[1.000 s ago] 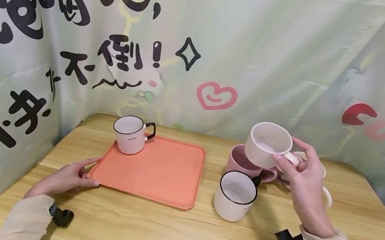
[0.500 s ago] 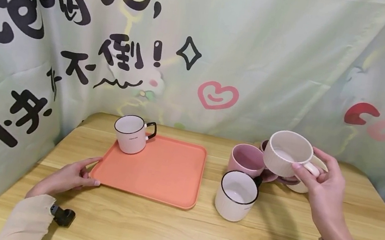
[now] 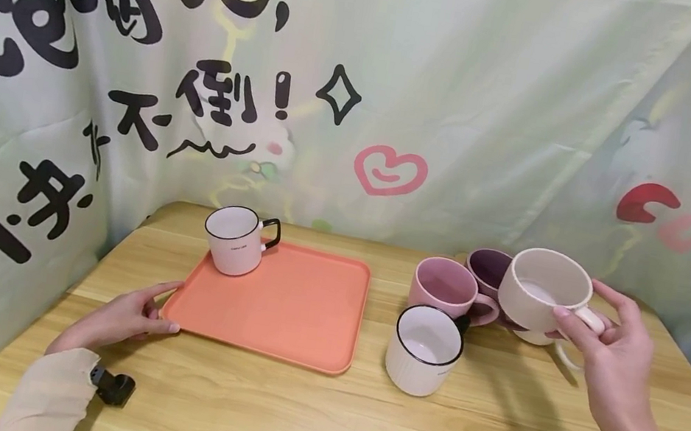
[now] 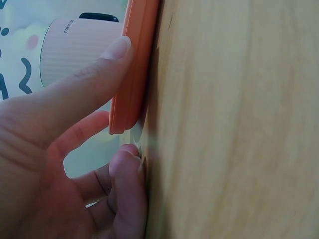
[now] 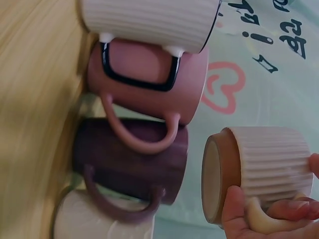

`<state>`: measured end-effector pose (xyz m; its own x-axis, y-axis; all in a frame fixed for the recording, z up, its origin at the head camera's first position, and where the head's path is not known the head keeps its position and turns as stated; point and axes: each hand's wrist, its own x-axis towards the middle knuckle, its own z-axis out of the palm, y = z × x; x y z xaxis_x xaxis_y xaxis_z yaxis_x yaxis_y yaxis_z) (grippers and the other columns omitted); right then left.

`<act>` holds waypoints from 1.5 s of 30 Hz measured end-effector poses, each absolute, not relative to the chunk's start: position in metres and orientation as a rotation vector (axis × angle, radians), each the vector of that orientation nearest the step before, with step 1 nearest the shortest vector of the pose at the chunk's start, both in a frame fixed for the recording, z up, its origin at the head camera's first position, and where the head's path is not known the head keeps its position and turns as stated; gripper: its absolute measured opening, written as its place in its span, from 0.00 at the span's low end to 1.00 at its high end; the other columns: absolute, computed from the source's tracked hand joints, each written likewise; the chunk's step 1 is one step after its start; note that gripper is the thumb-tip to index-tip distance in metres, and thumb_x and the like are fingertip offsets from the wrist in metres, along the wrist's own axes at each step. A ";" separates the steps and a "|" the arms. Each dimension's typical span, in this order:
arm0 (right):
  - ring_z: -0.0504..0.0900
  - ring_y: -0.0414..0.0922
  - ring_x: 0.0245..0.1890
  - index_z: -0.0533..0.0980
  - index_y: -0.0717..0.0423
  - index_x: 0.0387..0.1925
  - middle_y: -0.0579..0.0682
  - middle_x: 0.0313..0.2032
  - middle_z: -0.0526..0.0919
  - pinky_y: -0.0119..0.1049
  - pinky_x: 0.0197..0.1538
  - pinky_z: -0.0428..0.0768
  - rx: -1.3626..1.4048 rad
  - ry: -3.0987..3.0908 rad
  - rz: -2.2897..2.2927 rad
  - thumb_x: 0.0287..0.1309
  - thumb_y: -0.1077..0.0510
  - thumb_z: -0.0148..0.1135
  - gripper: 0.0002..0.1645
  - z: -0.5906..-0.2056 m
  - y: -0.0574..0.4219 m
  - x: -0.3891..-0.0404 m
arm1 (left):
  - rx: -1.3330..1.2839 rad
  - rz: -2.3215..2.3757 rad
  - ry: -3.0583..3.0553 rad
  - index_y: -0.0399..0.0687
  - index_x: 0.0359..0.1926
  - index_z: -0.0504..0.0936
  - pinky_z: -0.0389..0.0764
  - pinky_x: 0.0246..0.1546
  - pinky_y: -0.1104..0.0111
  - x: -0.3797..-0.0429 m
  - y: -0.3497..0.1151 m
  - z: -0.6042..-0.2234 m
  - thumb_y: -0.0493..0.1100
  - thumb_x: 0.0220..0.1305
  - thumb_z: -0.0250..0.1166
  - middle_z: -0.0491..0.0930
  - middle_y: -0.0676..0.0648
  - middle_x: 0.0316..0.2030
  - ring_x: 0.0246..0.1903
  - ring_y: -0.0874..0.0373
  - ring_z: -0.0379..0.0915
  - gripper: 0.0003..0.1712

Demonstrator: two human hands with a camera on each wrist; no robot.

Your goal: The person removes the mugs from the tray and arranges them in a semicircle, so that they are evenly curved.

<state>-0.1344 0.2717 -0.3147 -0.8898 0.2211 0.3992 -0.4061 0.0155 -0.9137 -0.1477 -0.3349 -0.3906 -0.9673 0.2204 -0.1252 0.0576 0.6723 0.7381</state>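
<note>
My right hand holds a ribbed white mug by its handle, raised over the back right of the table. The right wrist view shows the mug's brown base band. Below and left of it stand a dark purple mug, a pink mug and a white mug with a black rim. Another white mug is partly hidden behind the held one in the head view. My left hand grips the near left corner of an orange tray between thumb and index finger.
A white mug with a black handle stands on the tray's far left corner. A printed curtain hangs close behind the wooden table and along its left side.
My right hand has carried the white mug to the right and a little downward, from above the pink mug to beyond the purple one. My left hand and the tray stay put.
</note>
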 end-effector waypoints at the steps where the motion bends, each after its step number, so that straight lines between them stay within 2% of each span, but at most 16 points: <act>1: 0.86 0.35 0.25 0.72 0.46 0.58 0.42 0.27 0.87 0.20 0.36 0.79 0.189 -1.849 1.942 0.63 0.75 0.62 0.29 -0.315 0.274 -0.134 | 0.222 1.170 2.684 0.27 0.75 0.55 0.70 0.22 0.69 -0.148 -0.335 -0.391 0.42 0.64 0.73 0.68 0.48 0.25 0.20 0.58 0.65 0.49; 12: 0.86 0.35 0.22 0.72 0.46 0.56 0.43 0.25 0.87 0.19 0.34 0.76 0.088 -1.807 1.973 0.62 0.74 0.64 0.27 -0.320 0.295 -0.128 | 0.211 1.149 2.699 0.27 0.75 0.56 0.70 0.23 0.69 -0.148 -0.334 -0.391 0.42 0.64 0.73 0.68 0.48 0.25 0.20 0.58 0.65 0.49; 23: 0.86 0.36 0.22 0.75 0.50 0.53 0.45 0.27 0.87 0.23 0.31 0.80 0.090 -1.720 2.032 0.59 0.82 0.58 0.29 -0.332 0.305 -0.125 | 0.226 1.141 2.703 0.27 0.75 0.56 0.70 0.23 0.69 -0.148 -0.334 -0.391 0.43 0.64 0.73 0.68 0.48 0.24 0.19 0.58 0.66 0.49; 29: 0.86 0.34 0.25 0.73 0.49 0.54 0.44 0.28 0.87 0.22 0.33 0.80 0.046 -1.719 2.029 0.60 0.81 0.59 0.29 -0.339 0.313 -0.121 | 0.228 1.141 2.707 0.26 0.75 0.55 0.70 0.23 0.68 -0.148 -0.334 -0.390 0.43 0.64 0.73 0.68 0.48 0.24 0.20 0.58 0.65 0.49; 37: 0.86 0.38 0.21 0.70 0.51 0.55 0.44 0.29 0.88 0.24 0.33 0.81 0.051 -1.713 2.042 0.61 0.80 0.58 0.28 -0.348 0.324 -0.115 | 0.224 1.162 2.692 0.26 0.75 0.55 0.70 0.23 0.69 -0.148 -0.333 -0.390 0.42 0.64 0.73 0.68 0.48 0.25 0.20 0.58 0.65 0.49; 45: 0.86 0.39 0.21 0.73 0.54 0.54 0.47 0.28 0.88 0.25 0.30 0.81 0.008 -1.572 2.071 0.59 0.83 0.57 0.29 -0.347 0.330 -0.113 | 0.223 1.161 2.692 0.26 0.75 0.55 0.69 0.23 0.69 -0.148 -0.334 -0.391 0.42 0.64 0.73 0.68 0.48 0.25 0.20 0.58 0.65 0.49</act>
<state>-0.1127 0.3303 -0.3470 -0.8571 0.4069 0.3160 -0.4137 -0.1781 -0.8928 -0.1478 -0.3344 -0.3908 -0.9684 0.2164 -0.1239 0.0583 0.6797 0.7312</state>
